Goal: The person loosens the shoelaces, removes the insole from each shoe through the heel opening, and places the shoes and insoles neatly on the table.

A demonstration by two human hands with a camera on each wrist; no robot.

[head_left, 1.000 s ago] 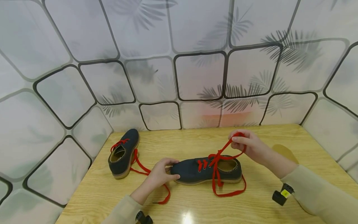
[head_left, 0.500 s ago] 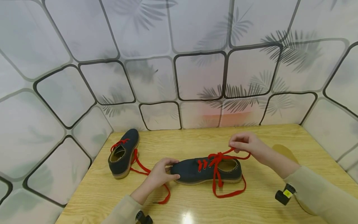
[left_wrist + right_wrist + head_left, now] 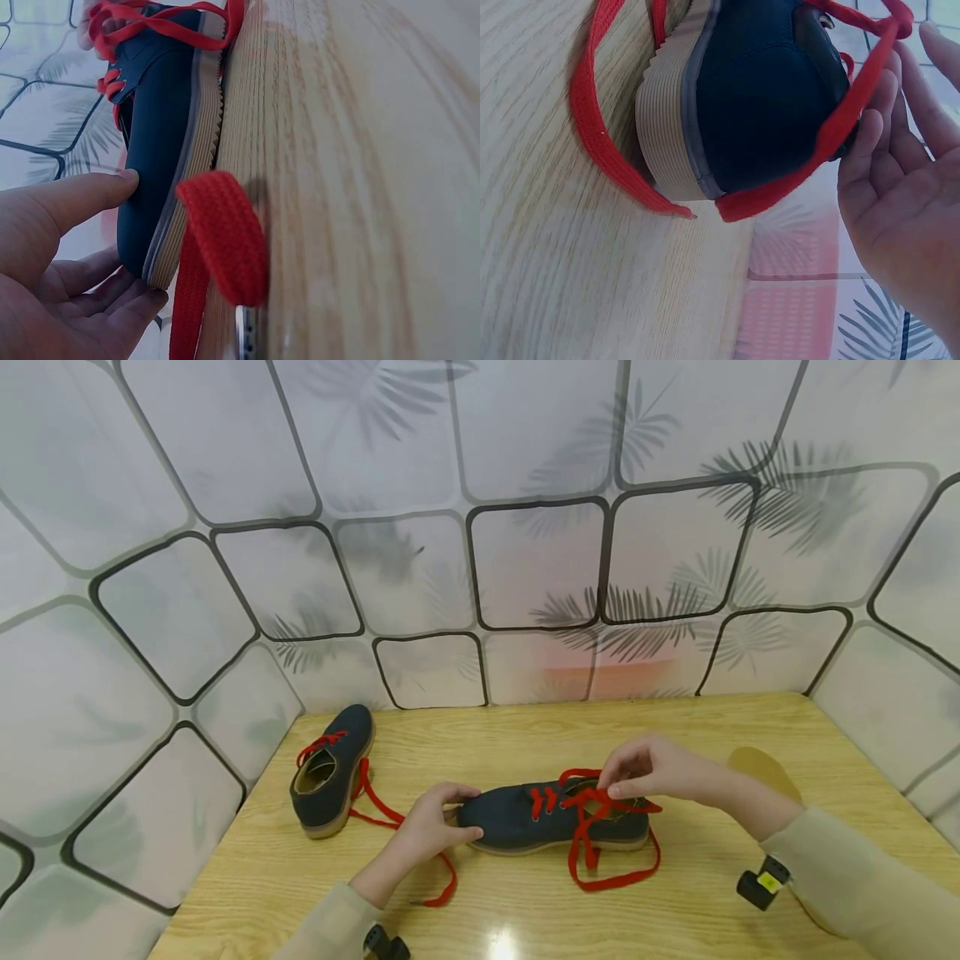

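A navy shoe [image 3: 506, 818] with a tan sole lies sideways on the table, toe to the left. My left hand [image 3: 431, 827] grips its toe, thumb on the near side and fingers round the tip, as the left wrist view also shows. Over the shoe's opening, my right hand [image 3: 652, 768] has thumb and fingertips at the red shoelace [image 3: 594, 807], pinching it near the crossing. One lace end hangs over the heel [image 3: 757, 135] in the right wrist view. Another part loops onto the table beside the shoe.
A matching navy shoe [image 3: 330, 768] stands at the back left, its red lace [image 3: 442, 893] trailing across the wood under my left forearm. A tan round-ended flat piece [image 3: 761, 770] lies beyond my right wrist. Patterned panels [image 3: 540, 568] enclose the table's back and sides.
My right hand has come down and left, from holding the lace up above the shoe to close over its opening. The raised lace loop has dropped onto the heel. My left hand has stayed put.
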